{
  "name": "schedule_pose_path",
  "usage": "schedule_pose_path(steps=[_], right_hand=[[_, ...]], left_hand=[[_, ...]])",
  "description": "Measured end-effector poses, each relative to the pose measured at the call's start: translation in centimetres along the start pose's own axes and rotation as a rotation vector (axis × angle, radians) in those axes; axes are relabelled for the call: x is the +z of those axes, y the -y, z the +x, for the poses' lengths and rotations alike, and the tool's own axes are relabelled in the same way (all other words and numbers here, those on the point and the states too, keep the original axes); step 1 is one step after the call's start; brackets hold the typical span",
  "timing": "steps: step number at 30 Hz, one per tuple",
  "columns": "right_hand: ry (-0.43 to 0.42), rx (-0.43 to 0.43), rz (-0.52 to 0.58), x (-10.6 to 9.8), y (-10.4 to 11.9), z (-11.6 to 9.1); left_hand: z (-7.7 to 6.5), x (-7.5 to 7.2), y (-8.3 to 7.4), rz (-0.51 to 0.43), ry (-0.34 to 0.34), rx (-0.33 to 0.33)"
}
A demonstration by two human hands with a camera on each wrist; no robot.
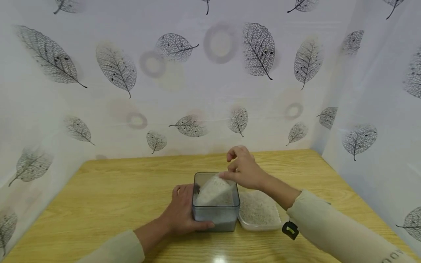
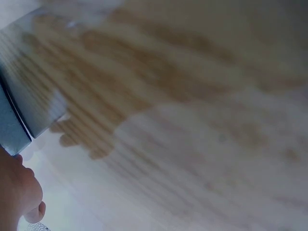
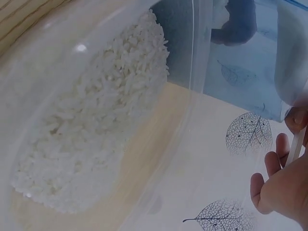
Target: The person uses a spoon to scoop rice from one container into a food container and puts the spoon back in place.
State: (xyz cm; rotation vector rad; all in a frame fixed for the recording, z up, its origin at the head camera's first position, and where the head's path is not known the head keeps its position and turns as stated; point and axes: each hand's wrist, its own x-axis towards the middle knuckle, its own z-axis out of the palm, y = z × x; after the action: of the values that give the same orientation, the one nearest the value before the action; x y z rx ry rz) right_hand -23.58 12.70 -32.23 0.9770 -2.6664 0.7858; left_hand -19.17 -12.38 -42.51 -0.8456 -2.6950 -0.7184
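On the wooden table stands a bluish see-through square container (image 1: 215, 218) without a lid. My left hand (image 1: 184, 210) grips its left side, thumb along the front wall. Above its right back rim, my right hand (image 1: 241, 166) pinches the thin handle of a white spoon (image 3: 296, 144). The spoon's pale rounded end shows dimly through the bluish wall in the right wrist view. Whitish grain lies inside the container. To the right sits a clear plastic tub (image 1: 260, 228) of white rice (image 3: 106, 101). The left wrist view catches only part of my left hand (image 2: 21, 192) beside the container.
The wooden tabletop (image 1: 115, 197) runs back to a pale leaf-patterned sheet (image 1: 210, 87), which also hangs at both sides. A small dark device (image 1: 291, 230) sits at my right sleeve, near the tub's right edge.
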Motion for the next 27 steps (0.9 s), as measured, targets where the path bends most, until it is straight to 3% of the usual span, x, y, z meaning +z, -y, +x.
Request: schedule_pose_path(steps=[17, 27], right_hand=[[-0.027, 0.064, 0.131, -3.1, -1.5, -0.5], [-0.045, 0.136, 0.137, -5.9, -2.8, -2.6]], left_hand=[[-0.1, 0.2, 0.3, -0.011, -0.009, 0.006], [-0.1, 0.1, 0.1, -0.019, 0.010, -0.014]])
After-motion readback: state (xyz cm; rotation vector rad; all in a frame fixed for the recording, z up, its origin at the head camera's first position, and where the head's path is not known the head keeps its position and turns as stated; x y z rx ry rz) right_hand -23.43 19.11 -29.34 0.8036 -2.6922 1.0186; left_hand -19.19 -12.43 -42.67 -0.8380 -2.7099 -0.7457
